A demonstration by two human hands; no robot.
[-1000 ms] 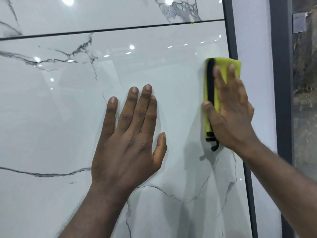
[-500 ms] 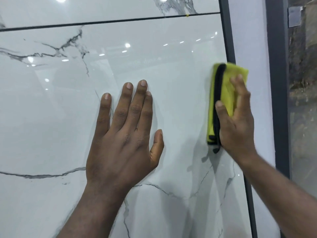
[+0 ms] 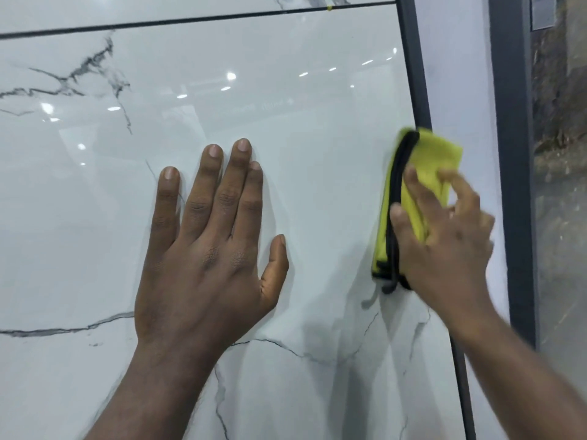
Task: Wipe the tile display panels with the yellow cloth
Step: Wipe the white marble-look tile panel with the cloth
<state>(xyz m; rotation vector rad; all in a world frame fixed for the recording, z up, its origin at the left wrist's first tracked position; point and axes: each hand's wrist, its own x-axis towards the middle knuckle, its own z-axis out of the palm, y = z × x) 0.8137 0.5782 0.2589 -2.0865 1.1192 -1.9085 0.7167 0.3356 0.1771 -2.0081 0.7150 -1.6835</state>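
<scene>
A glossy white marble-look tile panel (image 3: 301, 128) with grey veins fills most of the view. My left hand (image 3: 209, 249) lies flat on it, fingers straight and pointing up. The folded yellow cloth (image 3: 422, 166) with a black hem sits at the panel's right edge, over the dark frame strip. My right hand (image 3: 441, 236) presses the cloth against the panel, thumb on its left side and fingers spread over it, blurred by motion.
A thin black joint (image 3: 190, 22) separates this panel from another tile above. A dark frame strip (image 3: 413, 74) borders the panel on the right, then a white strip (image 3: 457, 74), a grey post (image 3: 514, 154) and a dark stone-look surface (image 3: 562, 217).
My right hand has slid the cloth down and to the right along the panel's edge. My left hand has stayed flat on the same spot of the tile.
</scene>
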